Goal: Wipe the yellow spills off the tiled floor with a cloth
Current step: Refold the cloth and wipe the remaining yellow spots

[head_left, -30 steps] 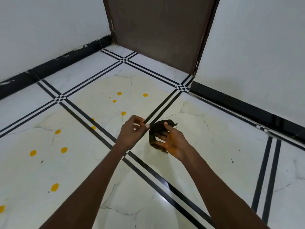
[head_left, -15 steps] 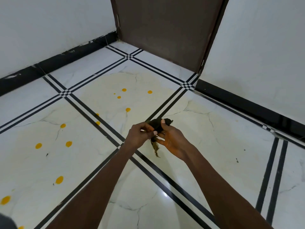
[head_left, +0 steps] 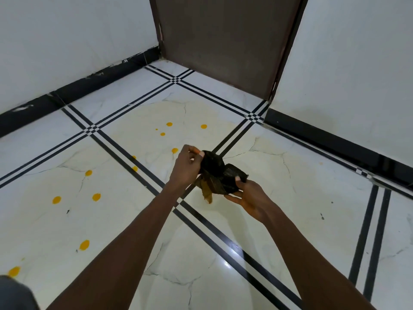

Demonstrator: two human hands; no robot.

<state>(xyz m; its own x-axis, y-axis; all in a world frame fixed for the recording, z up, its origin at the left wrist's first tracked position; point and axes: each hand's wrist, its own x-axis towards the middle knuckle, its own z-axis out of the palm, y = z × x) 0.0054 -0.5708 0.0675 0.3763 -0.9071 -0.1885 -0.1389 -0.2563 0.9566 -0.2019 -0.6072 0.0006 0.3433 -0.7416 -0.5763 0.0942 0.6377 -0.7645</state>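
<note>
Dark, crumpled fabric takes centre stage: a person stands over a white tiled floor (head_left: 290, 198) and works a cloth (head_left: 218, 175) between both hands, held in the air above a black double grout line and well clear of the tiles. The left hand (head_left: 185, 168) pinches the cloth's upper left edge between thumb and fingertips; the right hand (head_left: 248, 195) cups and grips its lower right side, thumb on top. The bundle's long axis runs roughly from upper left to lower right between the two grips, while a brownish, stained tail hangs from its underside and points down toward the floor. None of the yellow spills (head_left: 96, 196) looks wiped yet: drops lie scattered across the tiles to the left and ahead, the nearest one (head_left: 174, 150) just beyond the left hand, others trailing toward the lower left corner. A brown door (head_left: 223, 41) stands in the corner behind. The risk from here, in my judgement, is smearing, not cleaning: the cloth already shows staining, and pressing a soiled face down could spread yellow across the pale marble. The loose tail could also drag through a drop and streak it, and small droplets near the far cluster may be missed.
</note>
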